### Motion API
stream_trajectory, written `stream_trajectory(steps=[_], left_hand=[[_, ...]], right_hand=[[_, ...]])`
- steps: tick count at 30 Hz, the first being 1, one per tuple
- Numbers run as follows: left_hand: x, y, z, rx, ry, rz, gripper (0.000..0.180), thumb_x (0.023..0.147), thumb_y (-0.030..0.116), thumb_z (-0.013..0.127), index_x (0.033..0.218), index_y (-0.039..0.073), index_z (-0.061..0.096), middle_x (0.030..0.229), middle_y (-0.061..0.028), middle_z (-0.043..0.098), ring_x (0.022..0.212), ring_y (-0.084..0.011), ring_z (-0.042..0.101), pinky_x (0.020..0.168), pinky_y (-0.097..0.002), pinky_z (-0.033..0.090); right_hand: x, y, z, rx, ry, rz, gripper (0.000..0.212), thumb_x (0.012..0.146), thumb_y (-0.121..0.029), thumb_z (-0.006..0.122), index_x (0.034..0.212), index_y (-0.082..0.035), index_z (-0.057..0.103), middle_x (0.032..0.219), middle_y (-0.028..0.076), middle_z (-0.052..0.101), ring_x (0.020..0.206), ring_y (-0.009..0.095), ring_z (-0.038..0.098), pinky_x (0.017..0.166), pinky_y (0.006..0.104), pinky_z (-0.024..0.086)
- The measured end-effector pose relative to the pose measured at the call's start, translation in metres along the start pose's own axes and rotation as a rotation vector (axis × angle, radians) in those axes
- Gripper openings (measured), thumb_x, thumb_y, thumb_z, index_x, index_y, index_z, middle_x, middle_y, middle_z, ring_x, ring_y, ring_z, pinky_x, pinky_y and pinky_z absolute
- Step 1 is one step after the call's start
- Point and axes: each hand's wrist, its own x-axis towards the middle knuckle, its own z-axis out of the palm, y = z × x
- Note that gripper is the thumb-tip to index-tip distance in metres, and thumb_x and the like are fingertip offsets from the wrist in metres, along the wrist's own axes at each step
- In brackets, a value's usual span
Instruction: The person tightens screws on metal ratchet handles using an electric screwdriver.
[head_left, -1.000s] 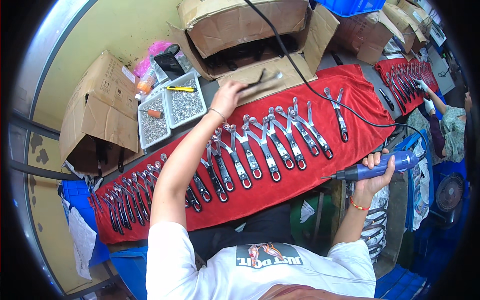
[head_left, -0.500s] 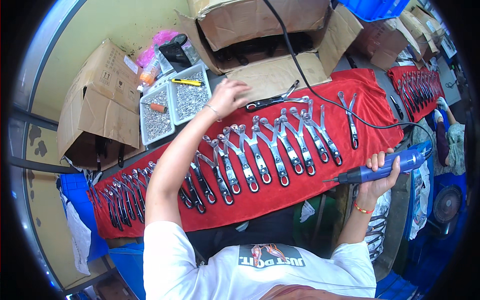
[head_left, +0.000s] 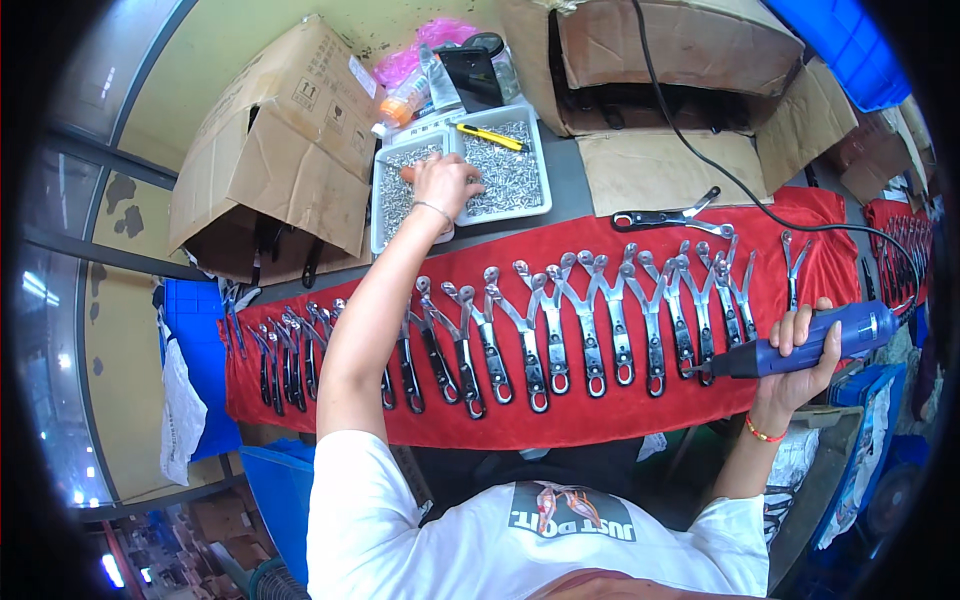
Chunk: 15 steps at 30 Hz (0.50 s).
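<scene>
Red cloth, tools, cable crossing; right fingers grip power driver; left fingers: hold unclear.

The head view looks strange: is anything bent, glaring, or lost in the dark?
In the head view throughout: the rim goes black and the metal frame bows near it; bright spots glare on the window; the tools glint; the left box has a deeply shadowed opening.

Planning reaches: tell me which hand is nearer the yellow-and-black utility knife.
Left. The left hand is over the pale plastic trays, pictured below and left of the knife; the right hand is far to its right, gripping a blue power tool.
</scene>
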Motion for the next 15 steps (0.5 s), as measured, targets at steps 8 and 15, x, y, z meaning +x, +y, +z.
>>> stream_trajectory(steps=[8, 15], left_hand=[[0.002, 0.003, 0.015, -0.030, 0.010, 0.113, 0.009, 0.070, 0.025, 0.072, 0.075, 0.018, 0.072, 0.086, -0.0010, 0.062, 0.092, -0.0239, 0.055, 0.078, -0.0413, 0.040], [0.000, 0.005, 0.014, 0.034, -0.063, 0.098, 0.016, 0.073, 0.024, 0.070, 0.088, 0.018, 0.070, 0.089, -0.0025, 0.062, 0.094, -0.0248, 0.055, 0.080, -0.0389, 0.041]], right_hand=[[0.003, 0.015, 0.018, -0.015, 0.013, 0.001, 0.031, 0.096, -0.029, 0.043, 0.113, -0.003, 0.047, 0.069, 0.003, 0.046, 0.055, 0.011, 0.045, 0.055, 0.0274, 0.042], [0.025, 0.025, 0.028, -0.067, -0.011, -0.004, 0.031, 0.095, -0.029, 0.044, 0.111, -0.003, 0.046, 0.069, 0.004, 0.048, 0.054, 0.012, 0.048, 0.055, 0.0277, 0.044]])
